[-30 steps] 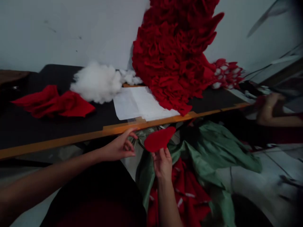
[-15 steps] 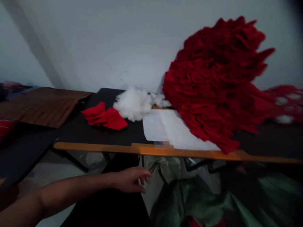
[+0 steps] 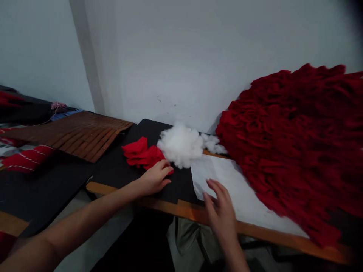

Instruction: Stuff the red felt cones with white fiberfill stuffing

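My left hand (image 3: 155, 177) reaches over the black table (image 3: 113, 173), its fingertips at the near right edge of a crumpled bunch of red cloth pieces (image 3: 138, 151). The thumb stands apart from the fingers, and a bit of red shows by the fingertips. Touching the cloth's right side is a fluffy heap of white stuffing (image 3: 181, 145), with a smaller tuft (image 3: 214, 143) beside it. My right hand (image 3: 222, 211) is above the table's front edge, thumb and fingers apart and nothing between them. Behind it lies a white sheet (image 3: 244, 196), partly under a big pile of red cloth pieces (image 3: 289, 151).
A wooden strip (image 3: 190, 211) runs along the table's front edge. On the left, a brown slatted panel (image 3: 93, 136) lies on another dark table (image 3: 65, 181), near red cloth with white stitching (image 3: 28, 158). A pale wall (image 3: 181, 56) stands behind. Greenish fabric (image 3: 190, 236) shows below the table.
My left hand has risen from below the table edge to the red cloth pieces. My right hand has come into view. The view has turned left, so the big pile sits farther right.
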Demonstrator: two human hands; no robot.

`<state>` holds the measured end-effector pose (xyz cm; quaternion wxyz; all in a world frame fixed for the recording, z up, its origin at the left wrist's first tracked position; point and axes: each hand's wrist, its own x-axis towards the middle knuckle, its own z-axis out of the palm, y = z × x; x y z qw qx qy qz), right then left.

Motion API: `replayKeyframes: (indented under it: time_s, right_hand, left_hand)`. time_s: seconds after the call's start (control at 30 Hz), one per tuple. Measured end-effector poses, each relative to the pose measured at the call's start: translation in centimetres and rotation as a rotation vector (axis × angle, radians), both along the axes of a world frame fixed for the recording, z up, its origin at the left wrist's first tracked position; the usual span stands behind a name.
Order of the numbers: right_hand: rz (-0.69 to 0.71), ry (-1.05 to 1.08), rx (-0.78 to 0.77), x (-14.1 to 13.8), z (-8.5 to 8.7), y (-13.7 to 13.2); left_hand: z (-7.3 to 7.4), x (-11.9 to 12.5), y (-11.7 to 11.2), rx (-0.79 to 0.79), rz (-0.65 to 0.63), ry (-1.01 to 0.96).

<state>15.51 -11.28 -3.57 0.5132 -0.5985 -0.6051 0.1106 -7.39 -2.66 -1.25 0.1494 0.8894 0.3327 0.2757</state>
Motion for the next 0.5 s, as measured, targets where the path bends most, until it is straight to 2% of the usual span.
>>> replayKeyframes:
  time_s: [0.1, 0.2, 0.3, 0.37, 0.5]
  right_hand:
    - [0.011, -0.208, 0.023, -3.9, 1.0, 8.5]
    - [-0.032, -0.245, -0.07, -6.1, -0.1, 14.3]
    - [0.048, -0.078, -0.131, -6.6, -2.1, 16.7]
    - [0.085, 0.009, -0.128, -6.4, -3.2, 17.3]
    - [0.117, 0.12, -0.089, -5.6, -3.7, 17.5]
  left_hand:
    - [-1.2, -0.1, 1.8, 0.021, 0.127, 0.16]
    - [-1.9, -0.9, 2.0, -0.024, 0.191, 0.241]
    - [-1.2, -0.9, 2.0, -0.004, 0.157, 0.204]
    - [-0.2, 0.3, 2.7, 0.042, 0.111, 0.178]
    - [1.1, 4.5, 6.7, 0.173, -0.038, 0.255]
